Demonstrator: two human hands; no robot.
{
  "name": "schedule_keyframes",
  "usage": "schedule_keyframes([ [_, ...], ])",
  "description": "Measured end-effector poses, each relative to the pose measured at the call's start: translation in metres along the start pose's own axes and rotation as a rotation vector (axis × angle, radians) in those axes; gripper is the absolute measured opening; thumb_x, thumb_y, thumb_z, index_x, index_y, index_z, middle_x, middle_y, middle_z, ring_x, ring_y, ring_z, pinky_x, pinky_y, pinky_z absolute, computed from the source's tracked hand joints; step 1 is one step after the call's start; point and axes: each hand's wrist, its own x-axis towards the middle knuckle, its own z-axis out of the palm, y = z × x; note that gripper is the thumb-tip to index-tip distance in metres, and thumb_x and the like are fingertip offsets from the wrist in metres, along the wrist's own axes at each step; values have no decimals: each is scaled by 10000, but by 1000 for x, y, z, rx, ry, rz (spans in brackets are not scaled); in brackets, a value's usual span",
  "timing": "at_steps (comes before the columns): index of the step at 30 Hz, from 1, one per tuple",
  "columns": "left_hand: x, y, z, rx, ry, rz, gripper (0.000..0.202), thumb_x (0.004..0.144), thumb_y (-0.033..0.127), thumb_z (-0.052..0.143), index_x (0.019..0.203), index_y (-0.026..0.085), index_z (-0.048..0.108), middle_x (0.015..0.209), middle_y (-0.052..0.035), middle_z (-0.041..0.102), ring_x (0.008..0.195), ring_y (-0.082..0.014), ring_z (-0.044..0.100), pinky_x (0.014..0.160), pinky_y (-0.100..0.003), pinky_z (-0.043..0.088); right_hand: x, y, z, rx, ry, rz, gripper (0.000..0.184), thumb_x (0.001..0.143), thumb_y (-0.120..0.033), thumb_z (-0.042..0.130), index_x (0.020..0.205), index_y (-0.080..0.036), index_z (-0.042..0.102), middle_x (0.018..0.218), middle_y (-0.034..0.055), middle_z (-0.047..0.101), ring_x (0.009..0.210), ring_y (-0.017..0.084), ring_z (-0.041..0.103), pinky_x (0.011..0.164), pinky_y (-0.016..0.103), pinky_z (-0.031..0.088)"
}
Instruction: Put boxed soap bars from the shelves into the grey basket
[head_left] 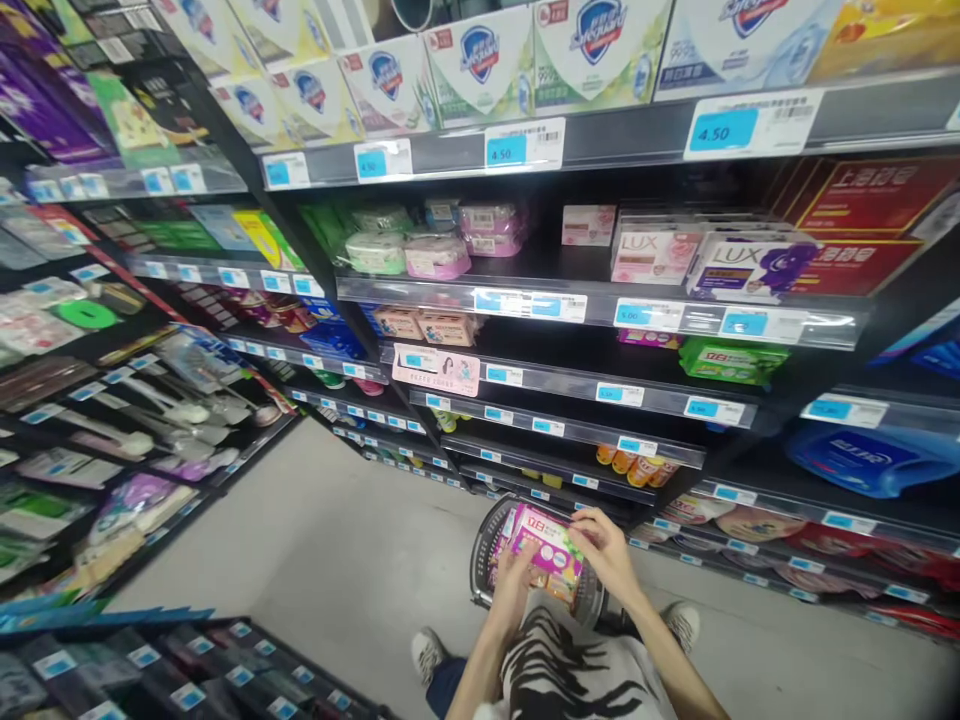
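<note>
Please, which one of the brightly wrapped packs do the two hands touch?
The purple-and-white pack at the basket, between the left hand and the right hand; the green pack lies on a shelf, away from both hands.

Dark shelving (559, 381) is being seen across the centre and right, its edges being lined with price labels (620, 395). Grey floor (322, 545) is being softly lit below left of centre. Slanting side shelves (234, 474) are being shown at left, a low rack (319, 668) at lower left.
</note>
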Motion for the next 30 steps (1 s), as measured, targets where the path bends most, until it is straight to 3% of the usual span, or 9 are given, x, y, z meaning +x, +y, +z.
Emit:
schedule_keyframes([
  [4,-4,2,6,-71,-97,-52,560,657,552,959,932,138,701,885,-115,784,950,-316,788,917,-425,624,-5,-4,14,196,191,37,519,762,-625,833,944,-177,645,736,41,667,662,160,564,614,250,421],
  [10,-5,-3,9,-85,-193,-102,581,677,606,930,946,139,713,931,-138,793,1092,-369,757,994,-493,599,-7,-14,13,374,361,164,598,604,-643,919,835,-181,619,640,-1,601,572,131,507,562,234,399],
  [14,-6,-5,6,-63,-196,-82,604,693,637,909,983,138,728,953,-143,797,1112,-372,751,1040,-519,580,-11,-19,17,416,393,212,615,562,-646,936,816,-192,608,608,-12,573,546,136,500,552,244,410],
  [20,-14,-8,3,-60,-147,-71,667,628,639,944,991,129,714,918,-134,792,1035,-354,775,1006,-505,601,-16,-18,20,306,404,202,625,590,-740,871,766,-199,610,635,14,579,565,168,507,551,280,413],
  [24,-18,-15,4,-21,-59,-8,620,657,639,920,968,150,699,870,-99,780,978,-323,784,944,-456,623,-16,-11,20,227,392,207,632,698,-797,780,763,-181,655,784,75,675,707,215,593,606,292,457],
  [27,-17,-17,5,85,87,127,589,704,619,894,1006,147,711,902,-93,780,944,-293,784,912,-409,624,-20,-1,27,252,290,259,669,754,-823,721,989,-196,697,1096,117,736,985,281,675,785,338,558],
  [30,-18,-14,7,244,158,242,545,774,547,867,1103,130,743,1005,-123,797,992,-292,772,944,-401,612,-23,6,41,272,201,314,790,736,-856,713,1239,-249,661,1416,101,634,1280,285,615,1012,393,554],
])
